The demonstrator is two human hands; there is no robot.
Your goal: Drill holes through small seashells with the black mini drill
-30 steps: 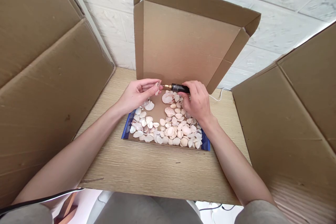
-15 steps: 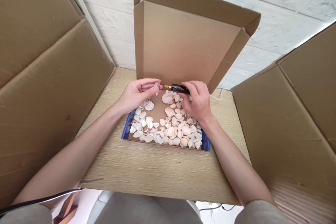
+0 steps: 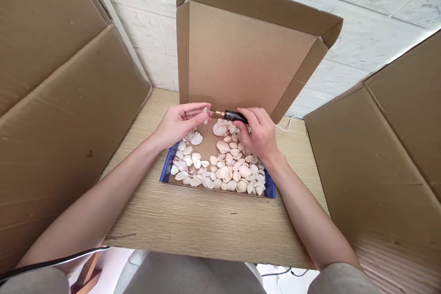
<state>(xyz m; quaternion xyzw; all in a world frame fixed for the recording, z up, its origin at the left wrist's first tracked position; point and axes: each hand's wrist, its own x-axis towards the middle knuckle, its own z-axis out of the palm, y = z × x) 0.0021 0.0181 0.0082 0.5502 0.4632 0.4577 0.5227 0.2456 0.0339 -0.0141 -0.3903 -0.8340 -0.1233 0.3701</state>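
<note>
Pinched between the thumb and fingers of my left hand (image 3: pixel 183 121) is a seashell (image 3: pixel 206 114), held on edge above the box. My right hand (image 3: pixel 259 131) is wrapped round a small black hand drill (image 3: pixel 236 116) with a brass-coloured chuck. Its thin bit points left at the shell; whether the tip touches it or has entered it I cannot tell. Below both hands, many pale shells (image 3: pixel 225 172) lie spread in the shallow cardboard box (image 3: pixel 206 146), which has blue side edges. A larger pinkish shell (image 3: pixel 220 128) lies just under the drill.
The box's tall cardboard lid (image 3: pixel 248 55) stands up behind, against the white brick wall (image 3: pixel 144 23). Cardboard panels flank the wooden table (image 3: pixel 193 220) at left (image 3: pixel 69 101) and right (image 3: pixel 379 147). A white cable (image 3: pixel 291 123) runs behind my right hand.
The drill and right hand have shifted very slightly to the left, toward the shell. My left hand stays in nearly the same place.
</note>
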